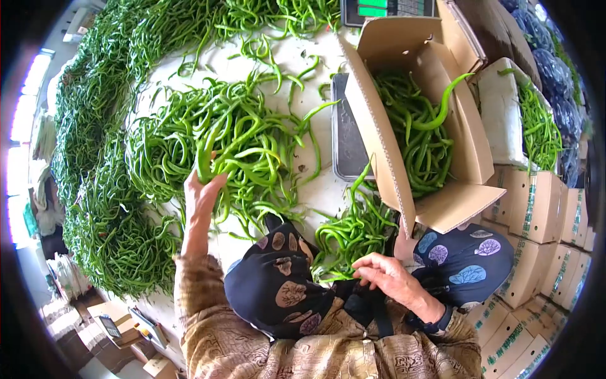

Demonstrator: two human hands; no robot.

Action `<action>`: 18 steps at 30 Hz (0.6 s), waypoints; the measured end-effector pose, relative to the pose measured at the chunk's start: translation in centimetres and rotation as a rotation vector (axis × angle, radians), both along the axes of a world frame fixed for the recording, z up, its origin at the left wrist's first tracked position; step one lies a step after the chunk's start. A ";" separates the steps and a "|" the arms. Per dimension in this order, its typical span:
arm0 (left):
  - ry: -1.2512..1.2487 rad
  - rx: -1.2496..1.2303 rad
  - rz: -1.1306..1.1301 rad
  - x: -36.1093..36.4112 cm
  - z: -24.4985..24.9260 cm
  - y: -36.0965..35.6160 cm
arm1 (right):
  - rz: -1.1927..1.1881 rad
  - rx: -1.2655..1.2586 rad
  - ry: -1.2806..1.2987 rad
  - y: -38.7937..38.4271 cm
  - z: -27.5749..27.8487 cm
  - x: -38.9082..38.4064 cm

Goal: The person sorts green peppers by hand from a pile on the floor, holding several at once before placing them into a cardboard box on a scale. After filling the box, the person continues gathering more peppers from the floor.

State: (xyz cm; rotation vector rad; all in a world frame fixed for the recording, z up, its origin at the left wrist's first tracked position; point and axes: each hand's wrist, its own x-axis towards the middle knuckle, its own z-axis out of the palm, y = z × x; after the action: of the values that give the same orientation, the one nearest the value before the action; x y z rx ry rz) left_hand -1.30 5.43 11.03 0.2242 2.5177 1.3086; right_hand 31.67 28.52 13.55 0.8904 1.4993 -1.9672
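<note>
legible text: none | cartons [536, 208]: green print, too blurred to read

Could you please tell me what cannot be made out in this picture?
Head view:
- Scale: mostly covered by the cardboard box; its display is cut off by the top edge.
- Left hand: fingertips buried in green peppers; grip unclear.
- Right hand: fingers curl over the pepper bunch, hiding any hold.
- Carton print: too small to read.

A white tabletop [297, 57] fills the middle. Stacked cartons [536, 208] with green print line the right side, below a white foam box [502, 114] (dark netted bags [555, 69] lie behind it). Daylight [25, 95] glares at the left edge.
</note>
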 end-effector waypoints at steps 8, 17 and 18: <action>-0.218 0.449 0.068 0.7 6.2 -0.7 | 0.041 -0.009 0.099 -0.6 0.7 -0.2; -0.322 0.829 0.066 3.1 13.6 0.0 | -0.024 0.054 0.274 0.5 1.3 -1.5; -0.329 0.825 0.050 3.5 14.4 0.1 | -0.051 0.049 0.314 0.6 1.7 -2.1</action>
State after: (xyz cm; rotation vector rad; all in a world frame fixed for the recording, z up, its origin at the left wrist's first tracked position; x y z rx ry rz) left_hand 2.21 5.53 25.45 0.0980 1.6148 2.1332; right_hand 29.60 29.14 15.28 0.6663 1.7170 -2.1947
